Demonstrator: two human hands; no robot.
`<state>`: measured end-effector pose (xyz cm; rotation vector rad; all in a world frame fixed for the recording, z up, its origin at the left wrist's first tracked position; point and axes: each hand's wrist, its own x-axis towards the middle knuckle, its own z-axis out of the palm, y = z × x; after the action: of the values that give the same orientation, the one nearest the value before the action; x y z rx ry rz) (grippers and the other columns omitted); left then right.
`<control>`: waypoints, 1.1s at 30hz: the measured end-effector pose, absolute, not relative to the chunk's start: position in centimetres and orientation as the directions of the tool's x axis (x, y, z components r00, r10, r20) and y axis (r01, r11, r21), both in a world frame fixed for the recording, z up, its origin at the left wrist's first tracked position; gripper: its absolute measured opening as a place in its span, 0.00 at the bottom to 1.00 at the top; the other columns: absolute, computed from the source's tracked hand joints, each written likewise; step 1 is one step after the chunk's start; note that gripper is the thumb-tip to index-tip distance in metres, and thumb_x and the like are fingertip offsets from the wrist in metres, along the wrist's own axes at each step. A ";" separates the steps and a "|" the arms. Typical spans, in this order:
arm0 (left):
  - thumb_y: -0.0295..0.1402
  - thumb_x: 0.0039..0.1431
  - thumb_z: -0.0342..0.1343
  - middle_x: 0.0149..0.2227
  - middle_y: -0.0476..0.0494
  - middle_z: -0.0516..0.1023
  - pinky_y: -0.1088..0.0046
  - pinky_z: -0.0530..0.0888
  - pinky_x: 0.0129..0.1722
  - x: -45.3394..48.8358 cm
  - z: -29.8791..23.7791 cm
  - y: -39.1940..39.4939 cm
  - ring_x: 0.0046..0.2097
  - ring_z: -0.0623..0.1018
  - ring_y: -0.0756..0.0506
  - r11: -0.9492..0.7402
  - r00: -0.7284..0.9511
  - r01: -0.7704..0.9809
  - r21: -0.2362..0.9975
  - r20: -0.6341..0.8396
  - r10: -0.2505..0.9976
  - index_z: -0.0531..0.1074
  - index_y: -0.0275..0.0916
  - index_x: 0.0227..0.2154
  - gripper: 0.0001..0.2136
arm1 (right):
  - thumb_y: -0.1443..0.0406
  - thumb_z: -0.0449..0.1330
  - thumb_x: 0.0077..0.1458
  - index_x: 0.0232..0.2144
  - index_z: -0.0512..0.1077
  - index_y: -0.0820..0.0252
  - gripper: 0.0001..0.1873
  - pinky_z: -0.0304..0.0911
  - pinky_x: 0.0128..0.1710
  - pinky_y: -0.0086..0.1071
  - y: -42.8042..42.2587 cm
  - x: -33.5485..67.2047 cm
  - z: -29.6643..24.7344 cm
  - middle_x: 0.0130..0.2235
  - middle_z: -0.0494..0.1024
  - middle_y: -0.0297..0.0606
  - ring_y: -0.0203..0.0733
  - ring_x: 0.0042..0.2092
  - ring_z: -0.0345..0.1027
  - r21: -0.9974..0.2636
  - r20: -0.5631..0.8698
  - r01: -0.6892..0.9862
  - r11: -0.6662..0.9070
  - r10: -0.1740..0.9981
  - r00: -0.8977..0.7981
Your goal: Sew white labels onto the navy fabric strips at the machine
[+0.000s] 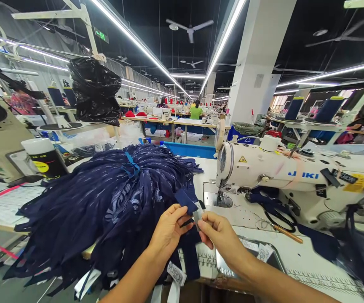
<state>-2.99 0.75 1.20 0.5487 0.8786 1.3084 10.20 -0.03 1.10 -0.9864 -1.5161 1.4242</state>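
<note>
My left hand point(169, 229) pinches a navy fabric strip point(186, 200) between thumb and fingers. My right hand point(220, 235) has thumb and forefinger closed on a small pale grey label point(197, 215), which lies against the strip's end. Both hands are close together, in front of the sewing machine's needle area point(220, 198). To the left spreads a large bundle of navy strips point(84, 202), tied on top with a blue tie point(131, 165). Below my left hand hangs a white label with printed letters point(176, 272).
A white sewing machine point(270, 168) stands at right. Black-handled scissors point(277, 210) and a wooden-handled tool point(287, 233) lie beside it. A metal tray point(273, 254) with labels sits near the front edge. A spray can point(44, 159) stands at left. Farther back, a person in green point(196, 110) sits among worktables.
</note>
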 end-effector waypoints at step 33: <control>0.32 0.39 0.59 0.17 0.54 0.68 0.78 0.60 0.25 -3.0 0.1 1.2 0.22 0.66 0.54 -0.006 -0.135 -0.429 0.903 -0.057 0.989 0.62 0.37 0.18 0.09 | 0.58 0.52 0.49 0.25 0.59 0.60 0.11 0.50 0.22 0.25 0.7 9.3 -0.4 0.14 0.62 0.25 0.30 0.19 0.53 -0.963 0.191 0.140 0.232 0.947 -0.258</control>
<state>-2.95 1.22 0.10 0.7851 0.9862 1.4707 9.31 0.66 -0.41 -1.0402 -1.6094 1.1325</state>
